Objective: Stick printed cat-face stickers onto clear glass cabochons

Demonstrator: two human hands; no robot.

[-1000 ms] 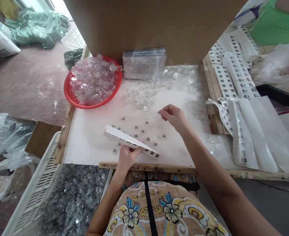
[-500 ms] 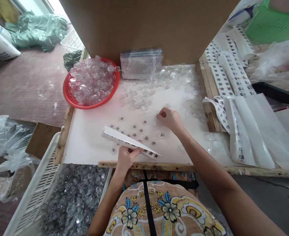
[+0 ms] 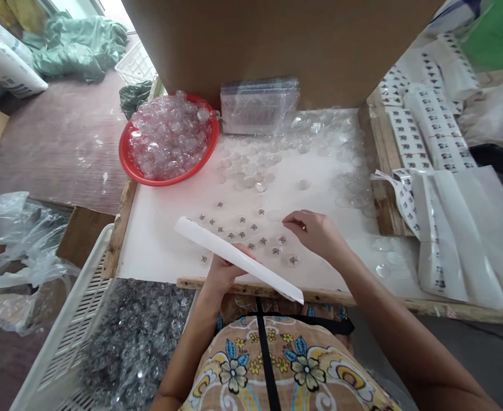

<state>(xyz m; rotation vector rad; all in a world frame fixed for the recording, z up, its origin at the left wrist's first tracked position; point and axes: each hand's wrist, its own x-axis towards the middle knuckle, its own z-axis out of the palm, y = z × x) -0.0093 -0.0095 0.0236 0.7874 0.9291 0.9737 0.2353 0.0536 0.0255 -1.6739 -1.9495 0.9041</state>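
"Left hand?"
"One, closed on a white strip, which partly hides the fingers."

"Right hand?"
"One, fingers narrow, tips bunched, over the surface right of its middle. Whether anything is pinched there, I cannot tell."

"Strip, place and bearing?"
"Near the front edge. Long axis slanting: one end points to the left edge, angled back; the other points right and forward, crossing the wooden edging. Blank face showing."

"Beside it?"
"Printed discs, a loose group between strip and right hand, some left of that."

"Farther out?"
"Clear discs, scattered toward the far and right edges. Red basin, far left corner, heaped with clear pieces. Clear packet, far edge. Wooden bar, right; beyond it, printed strips."
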